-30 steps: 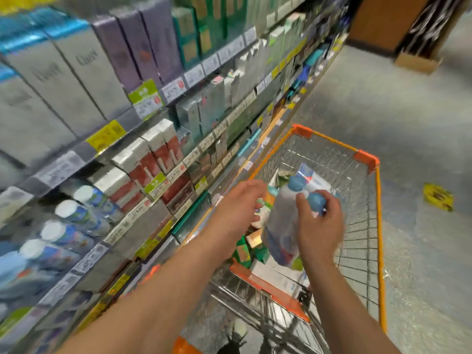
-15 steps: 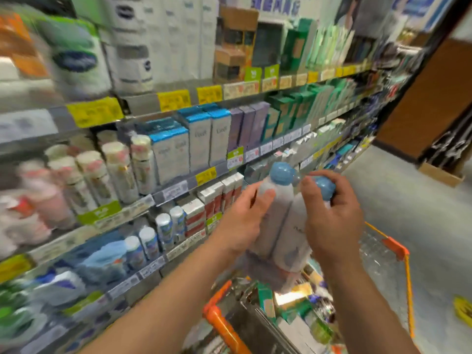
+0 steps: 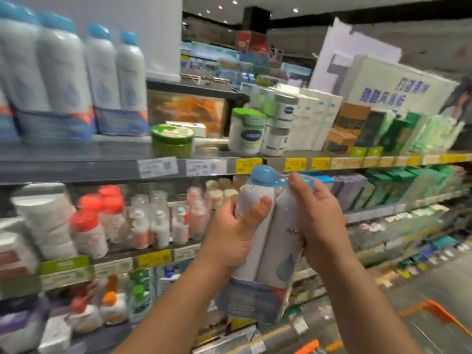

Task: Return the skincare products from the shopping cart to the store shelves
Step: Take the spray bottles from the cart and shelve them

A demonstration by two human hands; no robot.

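I hold a wrapped twin pack of white spray bottles with blue caps [image 3: 265,241] upright in front of the shelves. My left hand [image 3: 235,233] grips the left bottle, thumb across its front. My right hand [image 3: 314,221] grips the right bottle near its cap. Matching blue-capped twin packs [image 3: 76,80] stand on the top shelf [image 3: 102,152] at the upper left. The orange rim of the shopping cart [image 3: 444,315] shows at the bottom right; its contents are out of view.
Green-lidded jars [image 3: 171,139] and white tubs [image 3: 246,131] stand on the top shelf right of the matching packs. Red-capped and pink bottles [image 3: 107,221] fill the shelf below. Green and purple boxes [image 3: 398,187] line the shelves to the right.
Both hands have lifted the twin pack out of the cart to shelf height. My view has swung up from the cart to the upper shelves.
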